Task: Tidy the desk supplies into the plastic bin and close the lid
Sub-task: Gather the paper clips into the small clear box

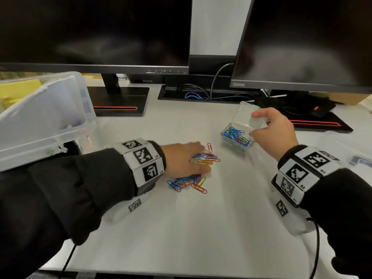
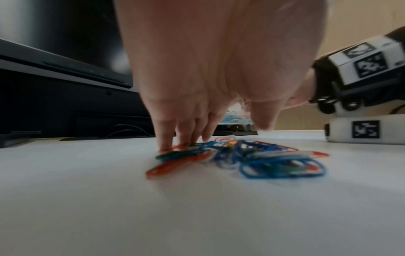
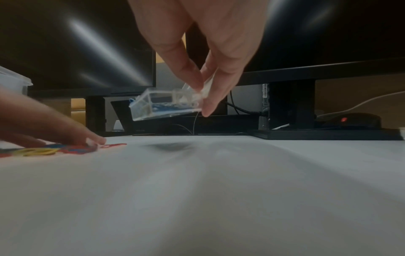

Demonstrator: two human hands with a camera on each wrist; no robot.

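Left hand (image 1: 182,158) flat on paper clips (image 1: 189,183), right hand (image 1: 274,131) pinching tilted clip box (image 1: 237,137)

Readable text: one brand mark, a few tag codes.
"ThinkVision" is showing in grey on the lower-left bezel of the right monitor (image 1: 302,47), toward the desk's back right. The white marker band on the right wrist (image 1: 302,174) is carrying small printed codes beside its black-and-white square tags: "R3", "R2" and what looks like "R1". The marker band on the left wrist (image 1: 144,160) is showing similar small codes next to its tags, but they are reading too small and blurred to be sure of. The square tags themselves are patterns, not text. The wrist views are giving nothing legible.
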